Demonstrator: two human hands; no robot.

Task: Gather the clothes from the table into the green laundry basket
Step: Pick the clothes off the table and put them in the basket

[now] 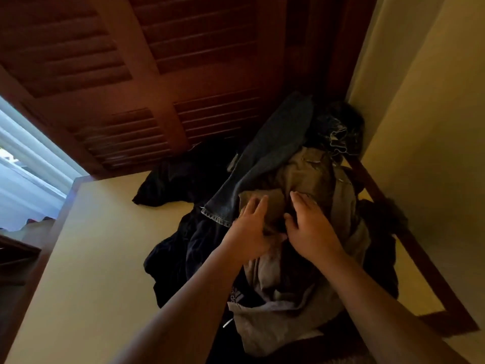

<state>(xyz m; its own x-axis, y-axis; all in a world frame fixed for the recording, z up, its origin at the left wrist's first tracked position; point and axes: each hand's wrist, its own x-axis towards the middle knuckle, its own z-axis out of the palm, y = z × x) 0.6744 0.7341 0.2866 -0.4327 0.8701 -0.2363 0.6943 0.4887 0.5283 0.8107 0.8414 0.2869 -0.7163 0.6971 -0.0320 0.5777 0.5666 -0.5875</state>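
Barely started: the rumpled heap of dark, denim and khaki clothes (309,174) lies at the right of the cream surface (91,258), left grip (249,229) and right grip (312,229) spread flat on it, green basket unseen.

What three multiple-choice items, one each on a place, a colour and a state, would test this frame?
1. Where do the left hand and right hand lie?
A. on the khaki garment
B. on a chair
C. on the louvred door

2. What colour is the trouser leg draped over the heap?
A. red
B. blue denim
C. white

3. How do the clothes lie?
A. folded in stacks
B. heaped loose on the table
C. hung on hangers

Answers:
1. A: both hands lie on khaki cloth.
2. B: the leg and its stitched hem are faded blue denim.
3. B: the garments lie crumpled over one another on the tabletop.
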